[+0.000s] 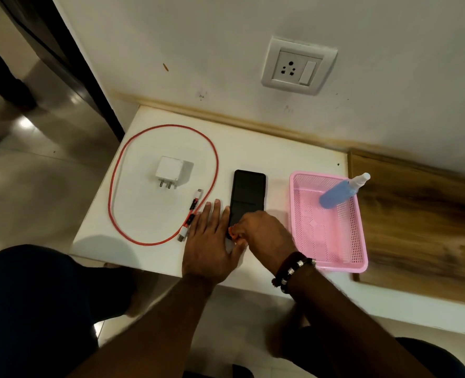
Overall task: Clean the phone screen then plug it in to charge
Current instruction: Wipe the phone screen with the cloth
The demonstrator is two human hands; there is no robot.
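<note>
Nearest us, our left hand [212, 241] flat and released beside the phone [248, 195], our right hand [264, 233] clenched on something orange at the phone's near end, phone lying on the white table [253, 148], red cable [160, 184] and charger [171, 170] left, pink basket [332, 241] holding a spray bottle [340, 193] right, wall socket [298, 65] beyond.

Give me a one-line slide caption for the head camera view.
Left hand steadies the phone while the right hand wipes its lower end; cable and charger lie unplugged.
</note>
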